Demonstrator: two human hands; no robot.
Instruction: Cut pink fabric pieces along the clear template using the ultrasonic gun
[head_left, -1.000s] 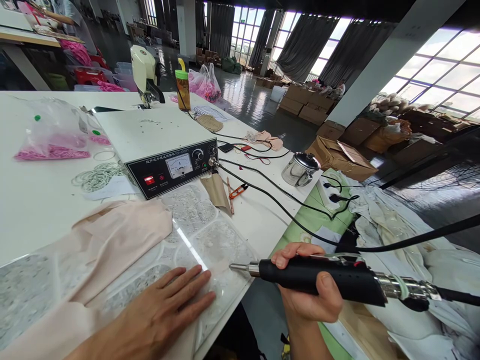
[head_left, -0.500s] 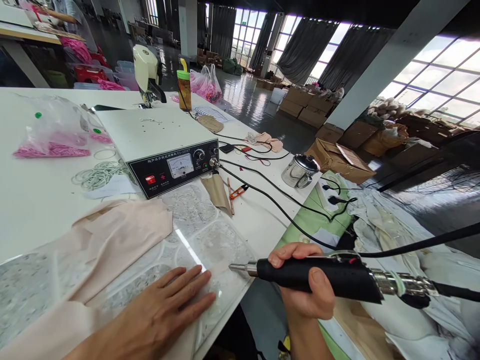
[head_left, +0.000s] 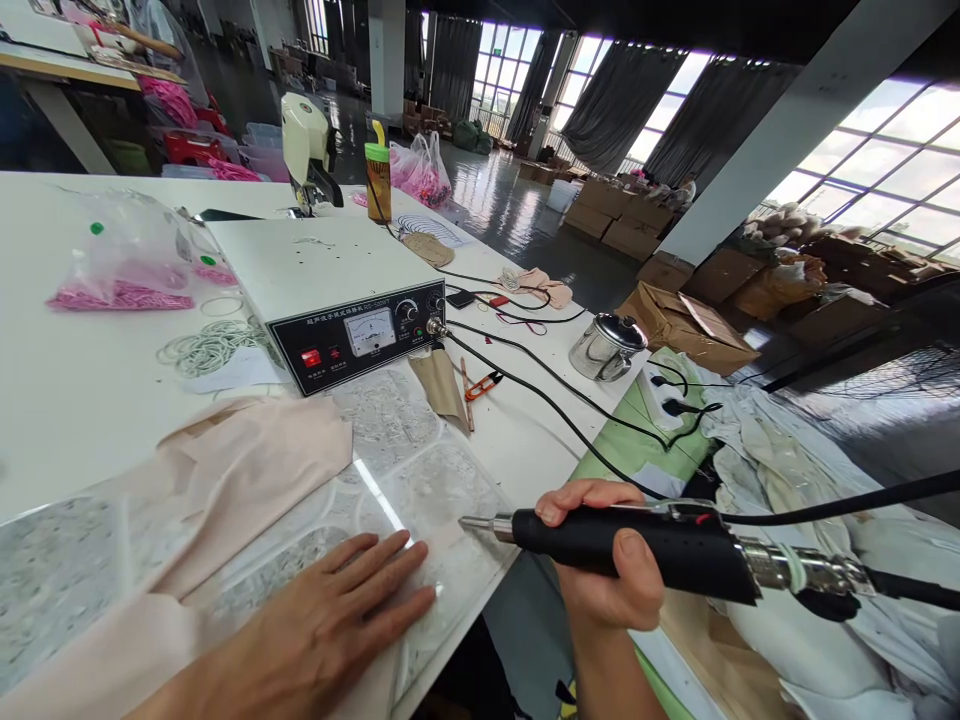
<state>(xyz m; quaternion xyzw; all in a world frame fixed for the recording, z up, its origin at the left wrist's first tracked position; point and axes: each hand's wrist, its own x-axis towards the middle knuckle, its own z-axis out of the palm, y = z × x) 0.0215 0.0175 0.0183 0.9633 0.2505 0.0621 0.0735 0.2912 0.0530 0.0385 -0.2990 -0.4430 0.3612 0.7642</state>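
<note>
R hand [head_left: 600, 590] clenched round black welding handpiece [head_left: 637, 545], held in air just off surface [head_left: 67, 400] edge; long axis approx horizontal, metal tip [head_left: 476, 523] pointing left toward clear patterned sheet [head_left: 420, 480]. L hand [head_left: 330, 620] flat, fingers spread, gripping nothing, pressing sheet beside pink fabric [head_left: 247, 470]. Tip near L fingertips, apart from them. Cable [head_left: 540, 400] back to control box [head_left: 337, 300].
</note>
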